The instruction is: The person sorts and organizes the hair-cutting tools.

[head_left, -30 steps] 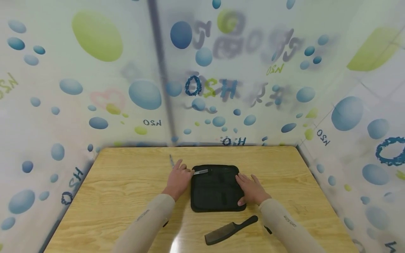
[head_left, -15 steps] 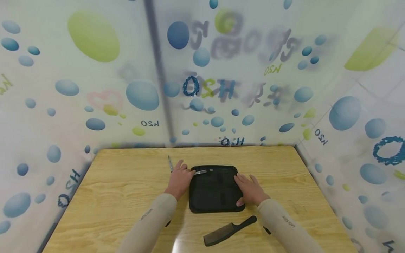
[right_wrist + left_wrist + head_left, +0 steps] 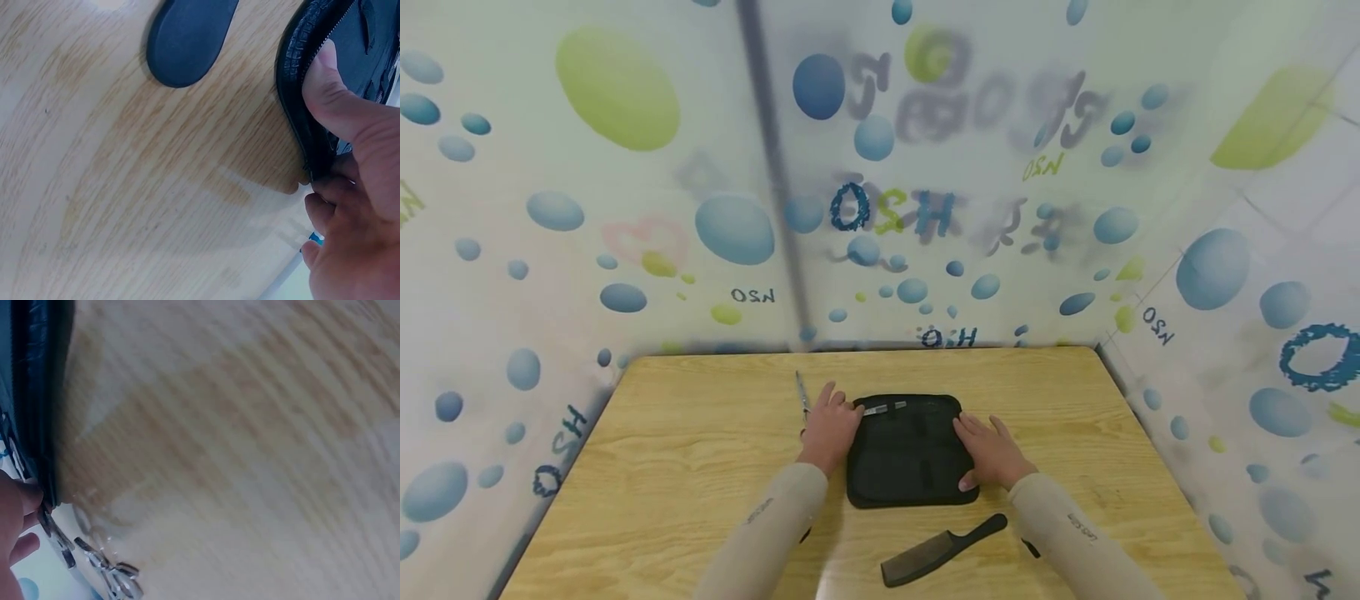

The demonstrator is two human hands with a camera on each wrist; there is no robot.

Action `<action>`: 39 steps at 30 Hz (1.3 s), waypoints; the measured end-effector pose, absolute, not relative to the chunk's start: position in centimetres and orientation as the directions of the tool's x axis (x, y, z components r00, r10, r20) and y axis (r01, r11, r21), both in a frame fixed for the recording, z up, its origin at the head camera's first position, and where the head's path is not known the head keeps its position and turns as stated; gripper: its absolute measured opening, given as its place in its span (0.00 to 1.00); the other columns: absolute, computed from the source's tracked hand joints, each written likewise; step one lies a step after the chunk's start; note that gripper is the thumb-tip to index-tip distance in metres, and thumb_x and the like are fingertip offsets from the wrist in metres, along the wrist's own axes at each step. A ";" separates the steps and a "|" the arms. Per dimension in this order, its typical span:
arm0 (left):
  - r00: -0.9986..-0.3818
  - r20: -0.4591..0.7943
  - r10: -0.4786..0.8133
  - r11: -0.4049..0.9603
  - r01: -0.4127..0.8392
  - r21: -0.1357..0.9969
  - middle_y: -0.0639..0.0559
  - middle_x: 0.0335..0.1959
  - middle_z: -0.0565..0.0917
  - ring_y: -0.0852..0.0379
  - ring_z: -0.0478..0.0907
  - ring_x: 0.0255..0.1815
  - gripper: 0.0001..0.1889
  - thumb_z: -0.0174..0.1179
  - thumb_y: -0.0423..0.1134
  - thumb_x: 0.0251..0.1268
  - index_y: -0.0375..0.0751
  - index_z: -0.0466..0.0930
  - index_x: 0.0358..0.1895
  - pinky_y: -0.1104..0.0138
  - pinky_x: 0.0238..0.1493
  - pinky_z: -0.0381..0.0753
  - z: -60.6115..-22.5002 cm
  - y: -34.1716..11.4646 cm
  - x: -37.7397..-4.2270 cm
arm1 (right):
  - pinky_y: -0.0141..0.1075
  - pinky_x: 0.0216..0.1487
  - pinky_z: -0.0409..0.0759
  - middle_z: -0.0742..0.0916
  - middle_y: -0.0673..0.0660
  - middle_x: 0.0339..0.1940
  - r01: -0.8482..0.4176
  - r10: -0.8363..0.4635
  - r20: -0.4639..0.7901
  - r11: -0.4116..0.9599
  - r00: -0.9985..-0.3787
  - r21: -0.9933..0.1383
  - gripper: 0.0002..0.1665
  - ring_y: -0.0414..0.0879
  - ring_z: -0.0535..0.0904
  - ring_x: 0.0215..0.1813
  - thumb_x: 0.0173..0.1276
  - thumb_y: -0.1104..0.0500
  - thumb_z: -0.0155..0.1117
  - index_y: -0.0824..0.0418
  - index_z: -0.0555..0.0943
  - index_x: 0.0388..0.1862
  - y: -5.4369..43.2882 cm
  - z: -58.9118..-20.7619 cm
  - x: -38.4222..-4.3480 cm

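A black zip case [image 3: 910, 467] lies spread flat on the table. At its upper left edge, my left hand [image 3: 832, 431] pinches a pair of scissors, whose silver blades [image 3: 877, 410] point right across the case, partly covered by a dark band. The left wrist view shows the fingers [image 3: 30, 497] at the case's edge, beside metal parts. A second pair of scissors [image 3: 801, 390] lies on the table just beyond this hand. My right hand [image 3: 992, 452] grips the case's right edge; in the right wrist view its thumb [image 3: 325, 81] presses inside the zip rim.
A dark comb [image 3: 928, 554] lies in front of the case, its handle [image 3: 190, 44] near my right hand. The wooden table [image 3: 700, 450] meets a patterned wall [image 3: 880, 308] at the back, with walls on both sides.
The scissors' blades have slid a little to the right along the case, their tips now showing past the band. My right hand keeps its place on the case's edge.
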State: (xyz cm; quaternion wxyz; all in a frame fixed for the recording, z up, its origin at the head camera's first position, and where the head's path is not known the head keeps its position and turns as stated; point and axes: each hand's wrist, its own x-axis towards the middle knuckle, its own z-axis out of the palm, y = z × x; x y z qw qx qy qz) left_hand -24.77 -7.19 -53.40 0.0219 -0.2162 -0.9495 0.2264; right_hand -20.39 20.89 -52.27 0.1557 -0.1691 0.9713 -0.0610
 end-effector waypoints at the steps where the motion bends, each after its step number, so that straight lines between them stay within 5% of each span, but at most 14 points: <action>1: -0.906 -0.046 0.421 0.808 0.398 -0.434 0.62 0.52 0.85 0.55 0.75 0.57 0.32 0.74 0.34 0.50 0.61 0.78 0.61 0.54 0.76 0.54 -53.5 -7.3 -24.7 | 0.58 0.78 0.46 0.64 0.63 0.78 -0.312 -0.349 -0.279 0.935 -0.895 -0.170 0.61 0.56 0.58 0.79 0.47 0.45 0.79 0.65 0.61 0.75 20.9 -52.3 -20.4; 8: -0.905 0.030 0.424 0.838 0.379 -0.393 0.62 0.49 0.86 0.55 0.76 0.57 0.21 0.62 0.34 0.64 0.61 0.81 0.57 0.54 0.74 0.58 -54.2 -7.6 -24.3 | 0.59 0.77 0.47 0.64 0.63 0.78 -0.331 -0.365 -0.267 0.929 -0.892 -0.163 0.62 0.56 0.58 0.79 0.46 0.44 0.79 0.65 0.61 0.75 20.9 -53.0 -20.5; 20: -0.900 0.149 0.410 0.887 0.356 -0.293 0.59 0.51 0.85 0.54 0.74 0.59 0.16 0.55 0.39 0.71 0.56 0.81 0.57 0.51 0.71 0.62 -55.2 -7.7 -24.2 | 0.59 0.78 0.45 0.64 0.62 0.78 -0.306 -0.343 -0.277 0.937 -0.898 -0.168 0.62 0.56 0.58 0.79 0.46 0.44 0.79 0.64 0.61 0.75 21.1 -52.8 -20.2; 27: -0.926 0.263 0.270 0.960 0.237 -0.149 0.52 0.43 0.88 0.49 0.78 0.54 0.17 0.61 0.55 0.65 0.48 0.84 0.47 0.48 0.65 0.67 -54.8 -8.4 -23.6 | 0.58 0.78 0.46 0.64 0.61 0.78 -0.307 -0.340 -0.269 0.939 -0.901 -0.158 0.62 0.55 0.58 0.79 0.46 0.43 0.79 0.64 0.60 0.76 21.1 -52.7 -20.1; 39: -0.941 0.291 0.175 0.980 0.194 0.038 0.53 0.39 0.90 0.48 0.80 0.46 0.13 0.63 0.51 0.64 0.51 0.86 0.46 0.49 0.59 0.69 -55.2 -8.4 -23.2 | 0.58 0.78 0.45 0.64 0.61 0.78 -0.302 -0.339 -0.273 0.938 -0.900 -0.170 0.62 0.56 0.57 0.79 0.46 0.44 0.79 0.64 0.60 0.75 21.0 -52.6 -20.1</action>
